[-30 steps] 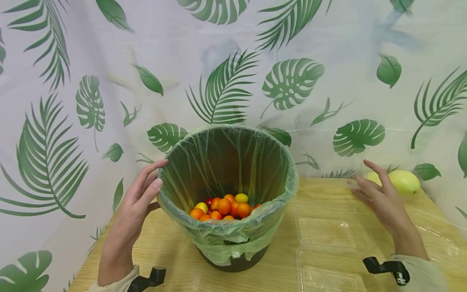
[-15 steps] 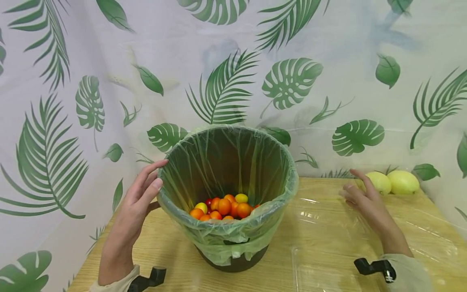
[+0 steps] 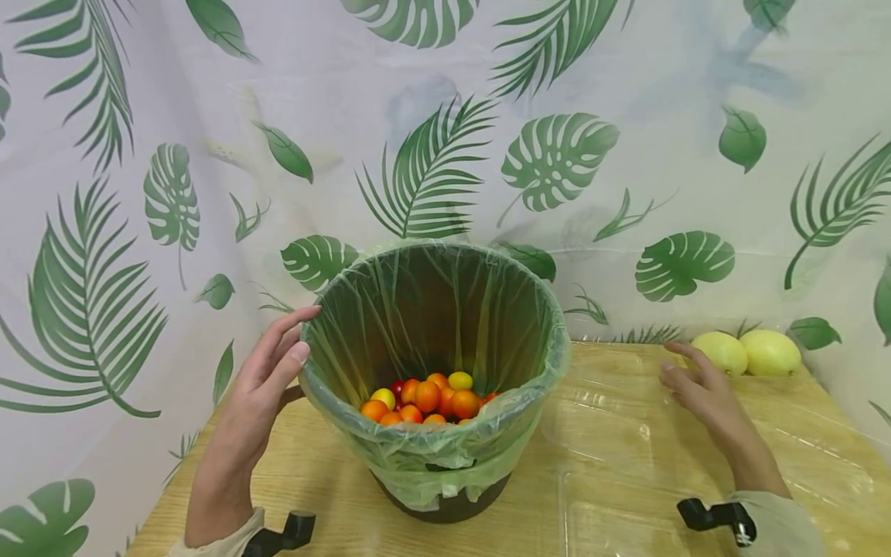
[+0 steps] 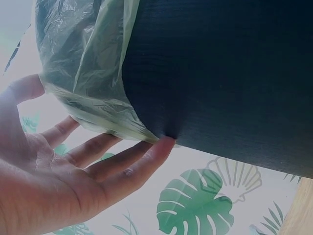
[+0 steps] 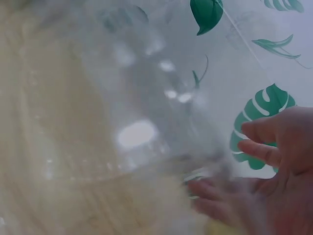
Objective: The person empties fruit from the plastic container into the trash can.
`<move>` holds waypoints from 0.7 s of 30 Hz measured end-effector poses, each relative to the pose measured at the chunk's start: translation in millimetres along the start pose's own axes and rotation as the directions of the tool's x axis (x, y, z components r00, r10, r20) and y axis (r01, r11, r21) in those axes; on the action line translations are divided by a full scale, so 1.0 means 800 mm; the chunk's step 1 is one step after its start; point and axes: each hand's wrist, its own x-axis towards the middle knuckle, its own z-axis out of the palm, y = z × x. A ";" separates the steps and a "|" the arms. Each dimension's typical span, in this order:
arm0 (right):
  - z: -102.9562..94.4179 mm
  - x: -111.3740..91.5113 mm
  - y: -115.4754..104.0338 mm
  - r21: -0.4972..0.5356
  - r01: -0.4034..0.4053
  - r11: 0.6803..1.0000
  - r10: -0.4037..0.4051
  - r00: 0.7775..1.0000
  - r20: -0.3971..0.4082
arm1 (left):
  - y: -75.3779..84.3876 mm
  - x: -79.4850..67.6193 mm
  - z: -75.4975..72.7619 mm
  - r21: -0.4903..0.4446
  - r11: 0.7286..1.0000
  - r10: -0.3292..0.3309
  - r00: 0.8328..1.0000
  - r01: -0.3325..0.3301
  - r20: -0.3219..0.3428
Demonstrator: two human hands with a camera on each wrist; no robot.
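A dark bin [image 4: 220, 83] lined with a thin green plastic bag [image 3: 473, 456] stands on the table. Small orange, red and yellow fruits [image 3: 428, 396], like cherry tomatoes, lie at its bottom. My left hand [image 3: 257, 394] touches the bin's left side, fingers spread and gently bent along the bag and wall, thumb near the rim. On the right, my right hand [image 3: 713, 414] is over the table with fingers extended. In the right wrist view a clear plastic container [image 5: 132, 161] is blurred, with my fingertips at its edge.
Two pale yellow-green melon-like fruits [image 3: 769, 353] sit at the back right against a leaf-patterned curtain [image 3: 445, 62]. More clear plastic trays [image 3: 619, 510] lie on the wooden table [image 3: 334, 495] right of the bin.
My right hand has moved left, uncovering both yellow-green fruits, and is now slightly lower. The clear plastic beside it has shifted. My left hand stays on the bin.
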 end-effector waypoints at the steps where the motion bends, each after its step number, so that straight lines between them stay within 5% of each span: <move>1: -0.002 -0.001 -0.002 -0.021 -0.010 1.000 0.010 1.000 0.001 | 0.000 0.000 0.000 0.000 1.000 0.000 1.000 0.000 0.001; 8: -0.027 -0.014 -0.022 -0.070 0.040 0.997 -0.050 0.987 -0.154 | 0.001 -0.001 -0.001 -0.002 1.000 0.005 1.000 -0.005 0.004; 15: -0.056 -0.034 -0.037 0.130 0.037 0.991 0.018 0.918 -0.395 | 0.000 0.000 0.000 -0.001 1.000 0.006 1.000 -0.006 0.009; 21: -0.083 -0.032 -0.025 0.014 -0.086 0.996 0.081 0.865 -0.496 | -0.001 0.000 -0.001 -0.002 1.000 0.004 1.000 -0.004 -0.002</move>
